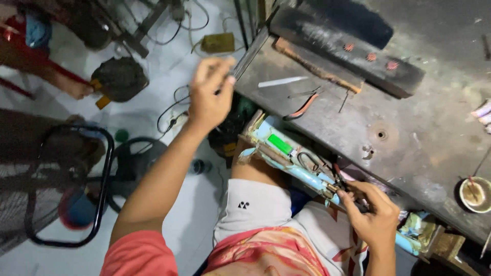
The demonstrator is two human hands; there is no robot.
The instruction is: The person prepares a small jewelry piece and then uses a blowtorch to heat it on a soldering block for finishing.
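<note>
**Head view: two hands at a worn metal counter**

Head view looks down on a dark, scuffed metal counter (pixel 409 128) that fills the right half. A black bar (pixel 353 48) with three small red marks lies across its far side, a rusty strip (pixel 317 64) just beside it. Below the counter's near edge sits an open drawer (pixel 286 153) with pale blue walls, crowded with small tools; a bright green rectangular label (pixel 280 143) shows on a piece inside it.

The left hand (pixel 209 94) is raised over the white floor (pixel 153 102), fingers pressed together around a thin dark object at the counter's corner; what it is cannot be told. The right hand (pixel 373 214) rests at the drawer's near end, fingers curled among the tools there, though whether it grips one is unclear.

On the counter lie red-handled pliers (pixel 302 110) and a white strip (pixel 281 82). A small round dish (pixel 474 194) stands at the right edge.
</note>
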